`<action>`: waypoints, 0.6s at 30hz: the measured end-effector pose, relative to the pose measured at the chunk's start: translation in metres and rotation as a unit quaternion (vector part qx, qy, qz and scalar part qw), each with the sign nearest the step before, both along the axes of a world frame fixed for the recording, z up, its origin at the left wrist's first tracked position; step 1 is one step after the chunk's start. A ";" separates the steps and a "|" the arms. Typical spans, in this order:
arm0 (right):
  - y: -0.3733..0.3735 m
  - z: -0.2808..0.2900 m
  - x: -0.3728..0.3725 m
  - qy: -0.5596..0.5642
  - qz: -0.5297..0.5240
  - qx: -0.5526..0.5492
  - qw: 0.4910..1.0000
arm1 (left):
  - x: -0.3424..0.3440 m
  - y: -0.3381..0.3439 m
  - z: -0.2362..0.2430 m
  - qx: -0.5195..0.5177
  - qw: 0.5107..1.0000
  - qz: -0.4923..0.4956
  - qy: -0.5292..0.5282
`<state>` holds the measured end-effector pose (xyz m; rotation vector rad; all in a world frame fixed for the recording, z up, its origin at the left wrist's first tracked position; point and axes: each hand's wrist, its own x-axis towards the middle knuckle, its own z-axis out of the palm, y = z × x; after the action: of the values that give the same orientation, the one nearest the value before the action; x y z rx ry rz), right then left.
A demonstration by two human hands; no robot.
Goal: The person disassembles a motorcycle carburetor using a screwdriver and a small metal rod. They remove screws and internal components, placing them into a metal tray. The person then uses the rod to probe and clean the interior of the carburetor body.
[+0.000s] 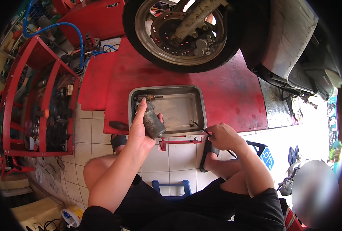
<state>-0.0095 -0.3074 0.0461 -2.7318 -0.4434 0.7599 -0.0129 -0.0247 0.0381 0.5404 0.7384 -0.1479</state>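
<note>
My left hand (141,133) is wrapped round a grimy grey cylindrical motor (154,122), tilted over the near left part of a metal tray (203,104). Inside the tray, beyond my left thumb, lies a dark part with a coppery section and a thin shaft (151,97). A small dark piece (192,125) rests by the tray's near right corner. Just outside that corner my right hand (223,137) grips a thin dark rod-like tool (201,127), its tip pointing toward the tray. Its exact kind cannot be made out.
The tray stands on a red platform (236,104) under a motorcycle's front wheel (174,65). Left of the tray is a dark rounded handle (118,125). A red metal rack (40,104) with parts stands at left, a blue hose (76,30) above it. A blue stool (265,156) is at right.
</note>
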 end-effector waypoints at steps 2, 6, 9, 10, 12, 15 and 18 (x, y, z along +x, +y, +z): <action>0.003 0.003 0.000 -0.016 0.006 -0.034 0.999 | 0.000 0.000 -0.001 0.002 1.000 -0.002 0.000; 0.004 0.002 -0.001 -0.073 0.037 -0.076 0.994 | -0.002 0.001 0.002 -0.005 1.000 -0.007 -0.011; 0.005 -0.002 -0.003 -0.118 0.054 -0.084 0.988 | -0.002 0.000 0.004 -0.006 1.000 -0.009 -0.012; 0.006 -0.003 -0.003 -0.129 0.060 -0.086 0.986 | -0.003 0.000 0.004 -0.006 1.000 -0.009 -0.013; 0.010 -0.002 -0.002 -0.148 0.070 -0.116 0.980 | -0.003 0.002 0.002 -0.008 1.000 -0.010 -0.012; 0.018 -0.001 -0.003 -0.168 0.079 -0.172 0.967 | -0.003 0.002 0.000 -0.007 1.000 -0.010 -0.013; 0.029 0.000 -0.004 -0.189 0.101 -0.217 0.952 | -0.003 0.003 0.001 -0.005 1.000 -0.011 -0.013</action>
<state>-0.0133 -0.2784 0.0464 -3.3037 -0.7207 0.4064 -0.0156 -0.0212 0.0392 0.5395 0.7071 -0.1644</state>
